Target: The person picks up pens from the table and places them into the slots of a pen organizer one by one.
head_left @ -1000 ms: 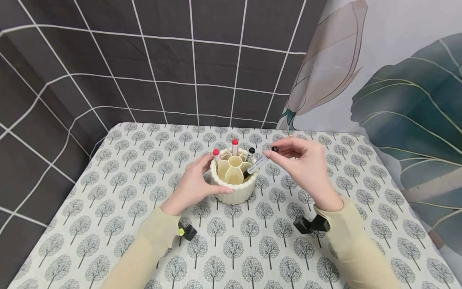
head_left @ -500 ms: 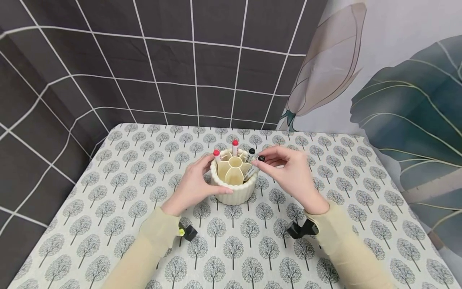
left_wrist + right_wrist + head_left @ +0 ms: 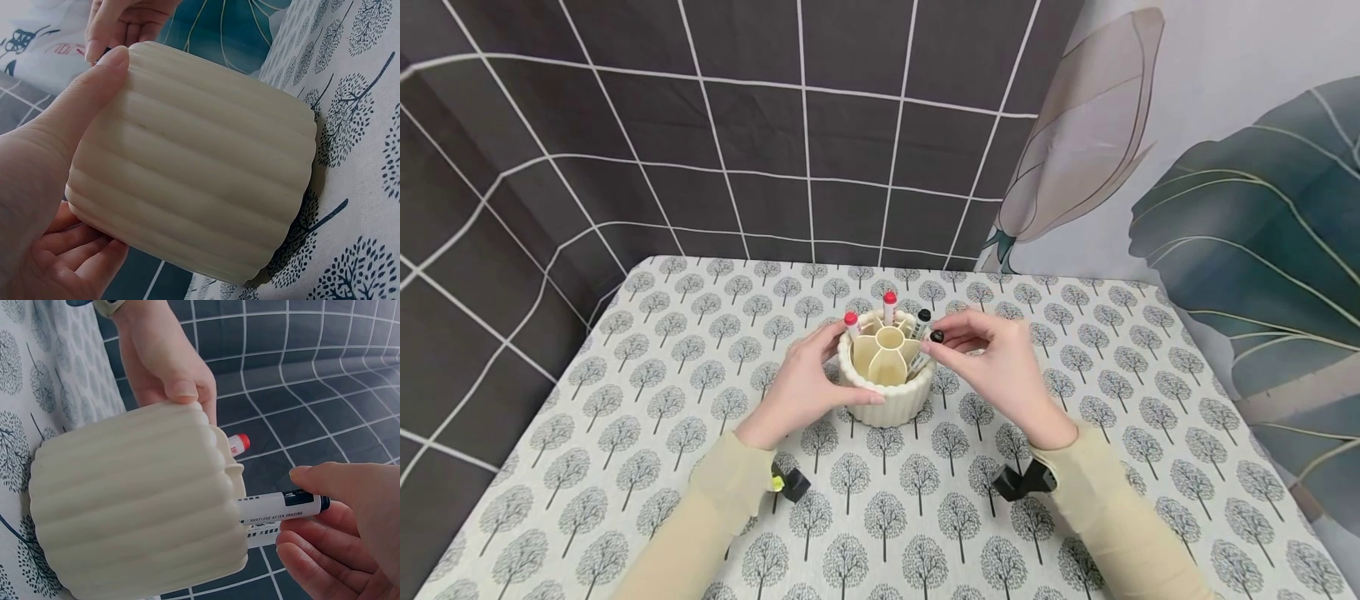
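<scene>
A cream fluted pen holder [image 3: 886, 408] with petal-shaped compartments stands upright on the cloth. My left hand [image 3: 805, 375] grips its left side, thumb across the front near the rim and fingers round the back. My right hand [image 3: 996, 362] is at the right rim, pinching the black end of a white whiteboard marker [image 3: 269, 507] between thumb and fingers. That marker's lower part is hidden inside a right-hand compartment. Behind it stands another black-ended marker [image 3: 922, 323]. Two red-ended markers, a left one [image 3: 852, 325] and a back one [image 3: 890, 308], stand in other compartments.
A tree-print cloth [image 3: 700, 500] covers the table. Dark grid-patterned fabric [image 3: 737, 125] hangs behind and at the left, and a leaf-print curtain [image 3: 1262, 225] hangs at the right. A black wrist camera [image 3: 1022, 482] sits below the right hand.
My right hand has moved left and down, and the marker has slid deeper into the right compartment, becoming more upright. The left hand has kept its grip on the pen holder.
</scene>
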`<move>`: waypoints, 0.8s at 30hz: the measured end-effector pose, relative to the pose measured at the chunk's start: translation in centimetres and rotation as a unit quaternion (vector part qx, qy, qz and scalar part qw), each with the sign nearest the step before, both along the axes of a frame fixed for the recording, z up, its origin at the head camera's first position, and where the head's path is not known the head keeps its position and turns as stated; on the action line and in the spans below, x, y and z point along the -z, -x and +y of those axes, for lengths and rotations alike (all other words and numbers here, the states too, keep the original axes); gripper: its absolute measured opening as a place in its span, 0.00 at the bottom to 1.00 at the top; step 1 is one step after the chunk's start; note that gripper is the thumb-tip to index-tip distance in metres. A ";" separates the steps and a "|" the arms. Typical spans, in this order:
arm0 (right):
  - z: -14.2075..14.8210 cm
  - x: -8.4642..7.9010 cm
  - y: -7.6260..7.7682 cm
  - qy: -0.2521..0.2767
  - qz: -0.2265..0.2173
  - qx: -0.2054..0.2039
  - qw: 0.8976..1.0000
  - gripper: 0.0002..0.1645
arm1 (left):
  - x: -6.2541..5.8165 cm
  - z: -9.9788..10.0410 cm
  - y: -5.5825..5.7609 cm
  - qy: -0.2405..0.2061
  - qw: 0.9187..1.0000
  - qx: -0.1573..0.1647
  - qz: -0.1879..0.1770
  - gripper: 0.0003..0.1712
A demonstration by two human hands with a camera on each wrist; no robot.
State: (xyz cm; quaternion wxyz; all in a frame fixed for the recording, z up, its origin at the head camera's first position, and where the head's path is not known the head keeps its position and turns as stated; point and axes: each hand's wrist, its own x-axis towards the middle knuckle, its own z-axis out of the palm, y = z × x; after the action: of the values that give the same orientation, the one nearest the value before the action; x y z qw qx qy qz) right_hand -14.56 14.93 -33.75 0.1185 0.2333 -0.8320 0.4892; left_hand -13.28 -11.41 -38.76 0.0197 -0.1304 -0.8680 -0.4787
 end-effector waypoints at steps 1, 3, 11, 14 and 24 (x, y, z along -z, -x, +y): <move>0.0 0.0 0.0 -0.001 -0.001 0.000 1.000 0.13 | 0.0 0.0 0.0 0.000 1.000 0.000 -0.001 0.70; -0.1 0.0 -0.1 -0.004 0.000 -0.001 1.000 0.13 | 0.1 0.0 0.0 0.001 1.000 -0.002 -0.001 0.70; -0.1 0.4 -0.1 -0.016 0.005 -0.009 1.000 0.14 | 0.2 0.1 0.1 0.005 1.000 -0.001 0.001 0.71; -0.2 0.5 -0.2 -0.016 0.006 -0.015 1.000 0.13 | 0.2 0.2 0.1 0.007 1.000 0.000 0.002 0.71; 0.4 0.1 -0.2 0.000 -0.002 0.009 1.000 0.14 | 0.2 0.2 0.2 -0.008 1.000 0.007 0.002 0.70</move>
State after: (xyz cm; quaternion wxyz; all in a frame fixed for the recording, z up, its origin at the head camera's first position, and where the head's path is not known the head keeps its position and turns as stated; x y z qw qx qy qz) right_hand -14.41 15.35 -33.83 0.1215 0.2252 -0.8342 0.4886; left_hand -13.49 -11.17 -38.99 0.0194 -0.1372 -0.8630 -0.4859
